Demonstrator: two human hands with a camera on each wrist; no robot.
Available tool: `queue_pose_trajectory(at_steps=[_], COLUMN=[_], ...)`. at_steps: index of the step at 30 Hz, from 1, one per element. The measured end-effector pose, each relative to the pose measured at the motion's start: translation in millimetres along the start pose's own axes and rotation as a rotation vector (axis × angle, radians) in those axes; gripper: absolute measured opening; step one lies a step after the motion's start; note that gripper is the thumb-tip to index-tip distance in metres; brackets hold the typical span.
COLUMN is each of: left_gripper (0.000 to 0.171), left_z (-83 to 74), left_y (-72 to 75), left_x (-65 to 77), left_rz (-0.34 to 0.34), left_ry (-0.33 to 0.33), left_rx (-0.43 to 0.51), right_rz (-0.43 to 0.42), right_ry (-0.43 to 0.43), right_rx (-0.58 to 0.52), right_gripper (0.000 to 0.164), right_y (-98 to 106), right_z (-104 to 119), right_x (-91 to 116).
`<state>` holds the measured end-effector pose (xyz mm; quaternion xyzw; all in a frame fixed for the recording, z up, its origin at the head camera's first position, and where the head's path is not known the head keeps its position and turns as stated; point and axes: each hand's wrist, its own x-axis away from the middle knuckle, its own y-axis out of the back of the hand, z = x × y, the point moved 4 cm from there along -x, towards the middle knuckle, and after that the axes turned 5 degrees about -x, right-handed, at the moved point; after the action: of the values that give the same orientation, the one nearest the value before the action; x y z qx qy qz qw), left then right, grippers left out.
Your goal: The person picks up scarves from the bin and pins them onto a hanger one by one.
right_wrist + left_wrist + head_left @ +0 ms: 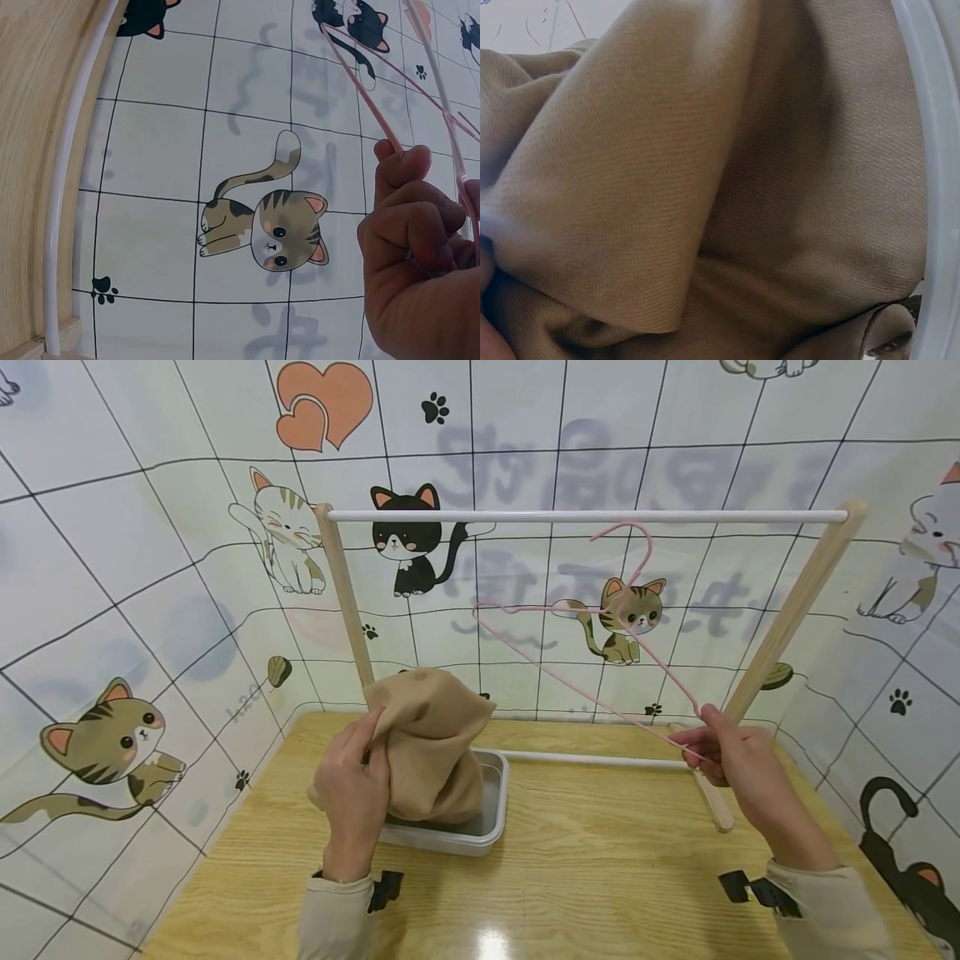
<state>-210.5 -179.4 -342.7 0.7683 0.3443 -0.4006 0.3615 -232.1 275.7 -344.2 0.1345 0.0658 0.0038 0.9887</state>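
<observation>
Tan cloth (431, 743) at seven o'clock, gripped by curled left hand (351, 781); right hand (731, 756), four o'clock, pinches pink hanger (617, 609); tray (457, 841) partly hidden.

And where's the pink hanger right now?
In the head view, the pink hanger is mostly right of centre, gripped by the right hand, its hook showing just below the white top bar.

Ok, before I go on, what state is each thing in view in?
Left hand, gripping the brown cloth
Right hand, pinching the pink hanger near one corner
Brown cloth, rumpled and partly raised; whether its lower part touches the tub floor is hidden
Pink hanger, bare, hook not over the rail
Tub, uncovered, on the table
Rack, standing upright
</observation>
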Motion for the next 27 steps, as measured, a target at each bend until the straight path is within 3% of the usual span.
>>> queue_pose_trajectory(at_steps=[7,22,27], left_gripper=[0.024,0.031,0.027], left_z=[-2.2,-13.9,-19.2], left_y=[1.7,5.1,5.4], left_x=[-0.7,-2.2,-1.6], left_rz=[-0.020,-0.010,0.002], left_ry=[-0.004,-0.041,-0.051], left_rx=[0.013,0.032,0.057], right_rz=[0.046,0.050,0.055], right_ry=[-0.004,-0.079,-0.058], right_rx=[-0.066,0.002,-0.028], right_gripper=[0.065,0.077,0.075], right_y=[-15,-45,-52], right_z=[-4,-10,-14], right_x=[3,13,16])
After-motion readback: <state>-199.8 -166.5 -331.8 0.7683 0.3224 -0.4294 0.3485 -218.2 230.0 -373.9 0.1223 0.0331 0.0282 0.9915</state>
